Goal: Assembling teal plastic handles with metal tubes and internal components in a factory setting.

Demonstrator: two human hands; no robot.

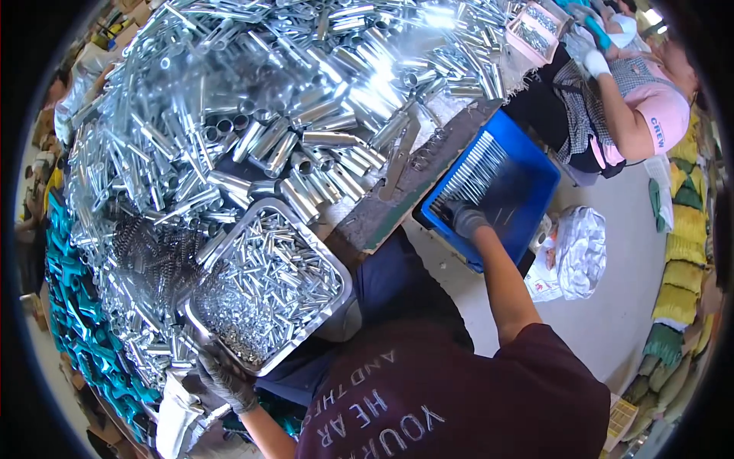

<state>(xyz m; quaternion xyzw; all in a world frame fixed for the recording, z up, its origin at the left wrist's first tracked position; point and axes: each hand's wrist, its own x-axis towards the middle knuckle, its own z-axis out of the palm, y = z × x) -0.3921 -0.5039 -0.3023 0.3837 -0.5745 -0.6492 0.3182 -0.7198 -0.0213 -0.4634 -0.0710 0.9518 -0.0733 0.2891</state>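
Note:
My left hand (227,384), in a dark glove, is at the lower left side of a metal tray (345,284), its fingers closed at the rim and partly hidden. Small shiny pins and tiny metal parts (275,283) fill the tray, which lies tilted over my lap. To the right, my gloved right hand (465,219) reaches into a blue bin (537,200). It is at the near end of a row of slim metal rods (478,168) lined up side by side. The fingers are closed, but what they hold is too small to make out.
A large heap of metal tubes (306,138) covers the bench, with dark springs (157,256) at its left. Teal parts (84,329) lie farther left. A co-worker (634,115) sits at the far right near a pink tray (534,32). A white plastic bag (581,252) stands beside the bin.

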